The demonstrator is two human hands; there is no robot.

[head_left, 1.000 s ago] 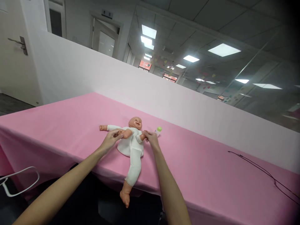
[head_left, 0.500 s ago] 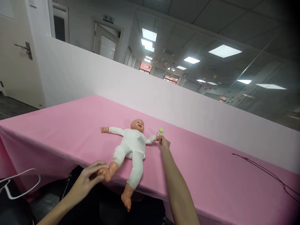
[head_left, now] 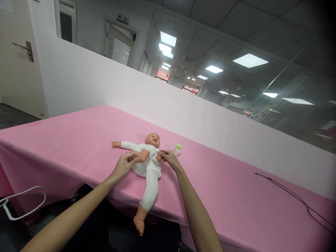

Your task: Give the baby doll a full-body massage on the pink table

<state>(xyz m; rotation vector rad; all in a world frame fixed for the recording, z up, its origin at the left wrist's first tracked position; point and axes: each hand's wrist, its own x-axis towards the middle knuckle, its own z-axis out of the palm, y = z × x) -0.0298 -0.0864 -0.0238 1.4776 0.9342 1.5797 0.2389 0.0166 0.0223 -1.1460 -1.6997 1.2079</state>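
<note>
A baby doll (head_left: 153,175) with a white cloth body lies on its back on the pink-covered table (head_left: 225,189), its head toward the wall. My left hand (head_left: 125,163) is closed on the doll's foot, and that leg is bent up over the belly. My right hand (head_left: 169,157) grips the doll's hand, with the arm folded in across the chest. The two held limbs are close together. The doll's other leg hangs over the table's front edge. Just beyond my right hand stands a small white bottle (head_left: 177,149) with a green cap.
A thin black cable (head_left: 286,190) lies along the table's right side. A white looped frame (head_left: 26,206) is at the lower left, beside the table. Behind the table runs a low white wall (head_left: 168,101) with glass above it.
My left hand has lifted the doll's foot from the table edge up over its belly. My right hand has drawn the doll's hand inward to its chest, leaving the bottle more visible.
</note>
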